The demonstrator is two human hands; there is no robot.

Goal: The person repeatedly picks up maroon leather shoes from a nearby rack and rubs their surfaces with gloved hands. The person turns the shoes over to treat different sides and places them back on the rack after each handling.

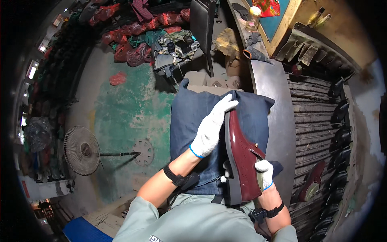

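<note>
A burgundy leather shoe (243, 161) is held over my lap, its toe away from me and its dark sole turned to the left. My right hand (264, 173), in a white glove with a blue cuff, grips it by the ankle opening. Some right fingertips show on the sole side. Gloved in white too, my left hand (211, 128) lies along the toe end, fingers stretched out and their tips touching the toe. A small metal piece sits on the shoe's strap. Dark blue cloth (189, 121) covers my lap beneath the shoe.
A narrow metal bench (274, 105) runs along my right. Beyond it, a slatted rack (310, 133) carries another burgundy shoe (312, 181) and several black shoes (342, 137). At left stands a fan (82, 150). Ahead are a chair with clothes (177, 46) and red bags (131, 54).
</note>
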